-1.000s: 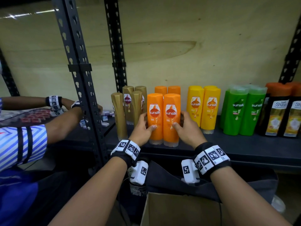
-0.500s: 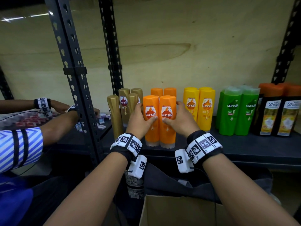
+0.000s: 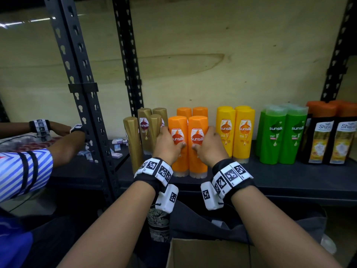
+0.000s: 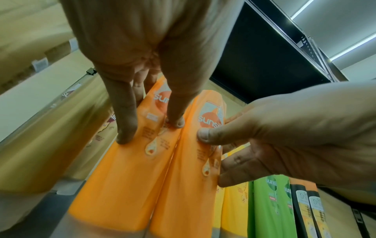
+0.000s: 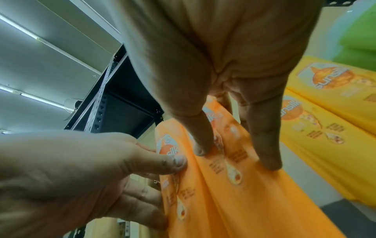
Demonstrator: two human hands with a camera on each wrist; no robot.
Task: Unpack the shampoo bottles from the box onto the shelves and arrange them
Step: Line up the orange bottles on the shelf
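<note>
My left hand (image 3: 167, 145) grips the left front orange bottle (image 3: 178, 151): thumb on its label face, fingers (image 4: 126, 125) curled round its left side. My right hand (image 3: 209, 147) grips the right front orange bottle (image 3: 198, 157) the same way, thumb on the front, fingers round the right side. The two bottles stand upright on the shelf (image 3: 270, 176), touching side by side, near the front edge. Two more orange bottles (image 3: 192, 111) stand just behind them. Gold bottles (image 3: 144, 130) just to the left, yellow bottles (image 3: 234, 132) just to the right, then green bottles (image 3: 282, 134) and black bottles (image 3: 328, 138) with orange caps at far right. Box (image 3: 208, 254) below the shelf, between my forearms; contents not visible. Another person's striped sleeve (image 3: 25, 173) and hands reach over the neighbouring shelf bay to the left, among small packets (image 3: 117, 146).
</note>
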